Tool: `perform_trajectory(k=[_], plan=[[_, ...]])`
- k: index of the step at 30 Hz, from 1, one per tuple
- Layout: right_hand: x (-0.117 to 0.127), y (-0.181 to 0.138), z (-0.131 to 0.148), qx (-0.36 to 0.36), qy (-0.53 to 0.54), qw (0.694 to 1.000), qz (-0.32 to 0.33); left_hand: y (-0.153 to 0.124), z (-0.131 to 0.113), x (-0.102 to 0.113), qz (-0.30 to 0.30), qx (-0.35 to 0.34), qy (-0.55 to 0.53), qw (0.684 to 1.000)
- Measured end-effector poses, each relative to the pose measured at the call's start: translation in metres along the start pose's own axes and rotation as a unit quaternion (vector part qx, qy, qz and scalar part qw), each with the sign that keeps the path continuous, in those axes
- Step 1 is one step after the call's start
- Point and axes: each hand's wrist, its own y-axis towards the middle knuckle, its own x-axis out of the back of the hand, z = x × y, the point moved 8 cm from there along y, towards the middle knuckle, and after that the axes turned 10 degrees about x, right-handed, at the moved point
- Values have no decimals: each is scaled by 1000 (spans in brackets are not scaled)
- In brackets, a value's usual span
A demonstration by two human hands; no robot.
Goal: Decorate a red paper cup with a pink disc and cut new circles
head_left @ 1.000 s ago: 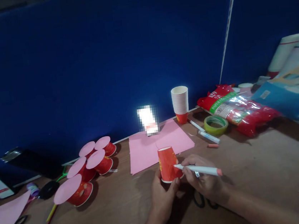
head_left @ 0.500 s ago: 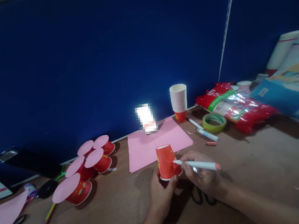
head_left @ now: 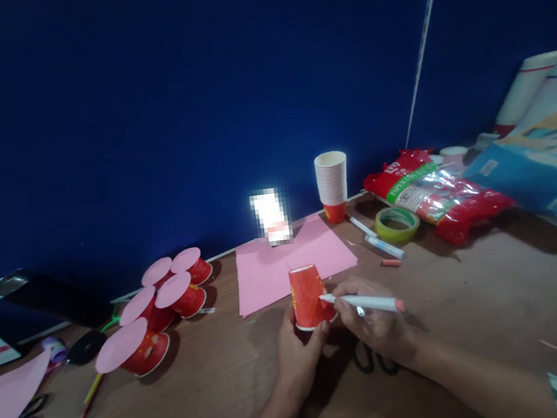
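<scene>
My left hand (head_left: 297, 351) is closed around the rim end of a red paper cup (head_left: 306, 296), which is upside down with its white rim at the bottom. In my right hand (head_left: 366, 320) is a white marker pen (head_left: 369, 302) with a reddish end; its tip meets or nearly meets the right side of the cup. Beneath my right hand, the black handles of a pair of scissors (head_left: 373, 357) show on the table; the rest is hidden. Just behind the cup lie pink paper sheets (head_left: 266, 277).
Several red cups topped with pink paper discs (head_left: 123, 346) stand at left. Behind are a stack of paper cups (head_left: 332, 179) and a bright phone (head_left: 272, 216). A tape roll (head_left: 397, 225), a reddish pen cap (head_left: 391, 263) and a red package (head_left: 438, 197) lie at right.
The view has shifted slightly, so everything sits a little higher in it. Both hands keep their hold, and the marker's tip stays at the cup's right side.
</scene>
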Motion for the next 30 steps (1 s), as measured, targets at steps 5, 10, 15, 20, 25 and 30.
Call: perform_trajectory(k=[5, 10, 15, 20, 25, 30], plan=[[-2, 0, 0, -10, 15, 1000, 24, 0, 0, 0, 2, 2, 4, 1000], [-2, 1, 0, -23, 17, 999, 25, -1, -3, 1, 0, -7, 19, 1000], [-4, -1, 3, -7, 12, 1000, 24, -1, -3, 1, 4, -1, -9, 1000], [0, 0, 6, 1, 8, 1000, -3, 0, 0, -1, 4, 4, -25, 1000], [0, -2, 12, 42, 19, 999, -12, 1, 5, -1, 3, -1, -34, 999], [-7, -8, 10, 53, 37, 998, 6, 1, 7, 2, -2, -10, -26, 1000]])
